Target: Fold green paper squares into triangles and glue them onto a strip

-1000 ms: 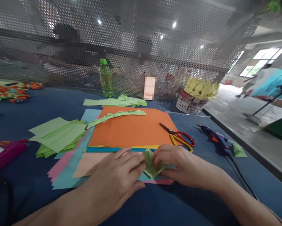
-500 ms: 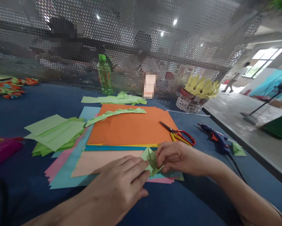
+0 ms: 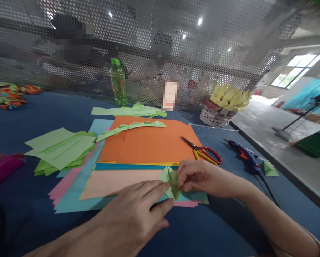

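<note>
Hands (image 3: 140, 201) on folded paper (image 3: 173, 188), by stack's near edge (image 3: 186, 203)

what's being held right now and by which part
A small folded light-green paper piece: left hand presses its left side, right hand fingers its right edge.

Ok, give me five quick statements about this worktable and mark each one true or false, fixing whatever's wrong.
1. The left hand touches the small folded green paper. True.
2. The scissors lie on the floor. False: they lie partly on the orange sheets.
3. A green-capped bottle stands in front of the perforated screen. True.
4. The right hand holds the glue gun. False: it lies on the blue tabletop.
5. A folded green strip lies partly over the orange sheets. True.
</note>
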`<state>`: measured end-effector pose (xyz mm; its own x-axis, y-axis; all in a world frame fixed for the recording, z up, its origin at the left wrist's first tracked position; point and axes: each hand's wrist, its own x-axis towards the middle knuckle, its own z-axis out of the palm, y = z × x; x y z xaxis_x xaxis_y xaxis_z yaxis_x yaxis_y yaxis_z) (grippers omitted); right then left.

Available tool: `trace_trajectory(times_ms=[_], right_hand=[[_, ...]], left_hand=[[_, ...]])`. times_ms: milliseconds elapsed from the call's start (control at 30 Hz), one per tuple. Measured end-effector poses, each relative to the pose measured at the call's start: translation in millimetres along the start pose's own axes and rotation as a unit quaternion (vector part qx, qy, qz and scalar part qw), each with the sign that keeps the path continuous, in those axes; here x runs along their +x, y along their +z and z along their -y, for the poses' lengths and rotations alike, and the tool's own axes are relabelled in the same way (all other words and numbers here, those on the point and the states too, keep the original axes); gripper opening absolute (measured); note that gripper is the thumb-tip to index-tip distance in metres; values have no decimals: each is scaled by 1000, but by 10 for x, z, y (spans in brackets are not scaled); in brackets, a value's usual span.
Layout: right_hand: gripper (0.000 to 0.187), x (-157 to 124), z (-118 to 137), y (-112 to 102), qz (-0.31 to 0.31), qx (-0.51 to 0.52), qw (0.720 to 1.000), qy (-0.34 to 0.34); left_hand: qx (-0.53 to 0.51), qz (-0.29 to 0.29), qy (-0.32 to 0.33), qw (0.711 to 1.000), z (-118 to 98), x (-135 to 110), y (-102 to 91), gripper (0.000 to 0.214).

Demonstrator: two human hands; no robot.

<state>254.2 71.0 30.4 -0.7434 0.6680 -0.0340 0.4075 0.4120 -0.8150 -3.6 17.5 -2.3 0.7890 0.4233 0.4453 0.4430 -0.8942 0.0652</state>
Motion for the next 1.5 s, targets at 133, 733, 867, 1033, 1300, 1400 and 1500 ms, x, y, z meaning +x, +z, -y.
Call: trace_trajectory(times_ms=[133,733,867,1033,1300,1400,1500], right_hand=[[7,-10,-21,-20,19,2,1000,7],[13,33,38,268,-120,-108,983,90],[13,29,49,280,-122,-109,983,83],[16,29,65,276,-130,-126,981,74],[17,33,77,282,-132,-137,980,65],[17,26,73,287,-136,-134,980,58],[16,22,70,287,-137,-132,980,54]], left_hand=[[-5,16,-3,1000,7,8,1,25],[2,19,-21,1000,-23,12,-11,22],[4,23,-18,1000,-36,4,-20,24],[5,20,-26,999,-29,-21,-7,29],[27,-23,2,999,-2,15,-17,35],[34,-26,2,999,-4,45,-13,35],[32,-15,1,999,-20,61,-20,35]])
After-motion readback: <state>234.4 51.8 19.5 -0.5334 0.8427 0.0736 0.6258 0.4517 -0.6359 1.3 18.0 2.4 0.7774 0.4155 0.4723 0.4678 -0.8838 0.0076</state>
